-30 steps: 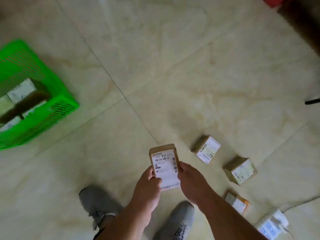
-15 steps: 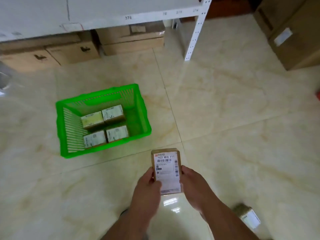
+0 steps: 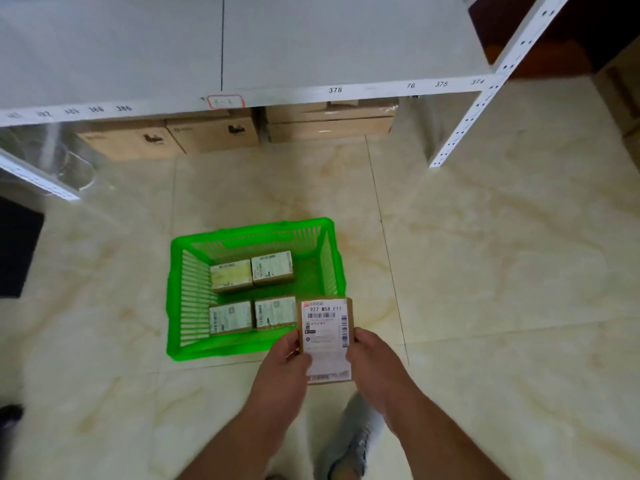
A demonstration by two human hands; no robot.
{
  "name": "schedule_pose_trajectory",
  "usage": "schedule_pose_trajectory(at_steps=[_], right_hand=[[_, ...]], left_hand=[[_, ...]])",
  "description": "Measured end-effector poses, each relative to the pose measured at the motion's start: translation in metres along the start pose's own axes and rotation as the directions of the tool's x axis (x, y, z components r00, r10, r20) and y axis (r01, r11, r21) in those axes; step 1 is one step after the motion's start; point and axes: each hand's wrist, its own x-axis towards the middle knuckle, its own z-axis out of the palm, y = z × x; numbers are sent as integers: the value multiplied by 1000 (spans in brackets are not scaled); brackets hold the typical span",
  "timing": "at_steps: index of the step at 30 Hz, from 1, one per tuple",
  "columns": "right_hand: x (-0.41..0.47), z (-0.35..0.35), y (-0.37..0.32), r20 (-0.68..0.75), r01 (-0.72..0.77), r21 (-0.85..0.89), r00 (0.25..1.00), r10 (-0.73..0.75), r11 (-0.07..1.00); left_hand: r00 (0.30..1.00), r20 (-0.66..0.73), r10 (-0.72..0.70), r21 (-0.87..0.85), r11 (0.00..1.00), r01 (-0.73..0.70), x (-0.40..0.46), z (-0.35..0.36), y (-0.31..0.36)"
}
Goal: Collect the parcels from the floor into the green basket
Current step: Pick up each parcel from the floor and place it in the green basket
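Observation:
A small brown parcel with a white barcode label is held between both hands. My left hand grips its left edge and my right hand its right edge. The parcel hangs over the near right corner of the green basket, which stands on the tiled floor just ahead of me. Inside the basket lie several labelled parcels in two rows, such as one at the back left and one at the front. The right part of the basket floor is bare.
A white metal shelf with numbered labels spans the top, its perforated post at right. Cardboard boxes sit under it. My grey shoe is below the hands. A dark object lies at the left edge.
The view has swung from the loose parcels on the floor to the basket. The basket is now close and centred, and the held parcel has come over its near right corner.

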Motion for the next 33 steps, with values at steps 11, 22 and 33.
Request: schedule_pose_trajectory(at_steps=[11,22,33], right_hand=[[129,10,-34,-4,-22,-111,1000,21,994],[269,55,-24,-134,-96,-111,988,80,989],[349,78,-18,-192,-146,-71,973,130,987]], left_hand=[[999,17,-48,4,999,48,116,9,25],[988,113,-106,98,991,95,267,-2,11],[975,163,-154,74,987,143,351,2,4]])
